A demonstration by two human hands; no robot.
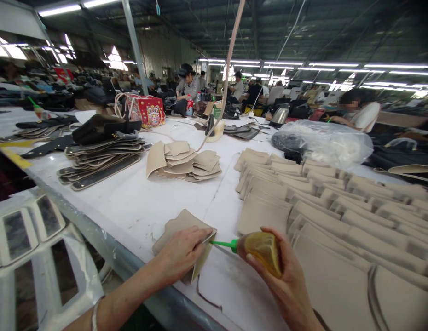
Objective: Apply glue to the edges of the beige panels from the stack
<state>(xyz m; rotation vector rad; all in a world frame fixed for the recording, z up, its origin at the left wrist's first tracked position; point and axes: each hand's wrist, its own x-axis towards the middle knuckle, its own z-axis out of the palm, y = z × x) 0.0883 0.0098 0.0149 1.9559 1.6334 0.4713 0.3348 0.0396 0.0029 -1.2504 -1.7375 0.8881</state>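
A glue bottle (258,248) with amber liquid and a green nozzle lies tilted in my right hand (286,271), its fingers wrapped round the body. The nozzle tip meets the edge of a beige leather piece (179,223) near the table's front edge. Across that piece rests my left hand (186,248), fingers stretched out and pressing it down. A flap of the piece hangs below my left fingers, its paler side showing. Part of the piece is hidden under my left hand.
Rows of overlapping beige pieces (324,220) cover the table's right side. A loose beige pile (182,161) and a stack of dark straps (100,158) lie farther back. Behind are a plastic bag (327,140), a red bag (148,110) and a kettle (279,115). Several people work beyond.
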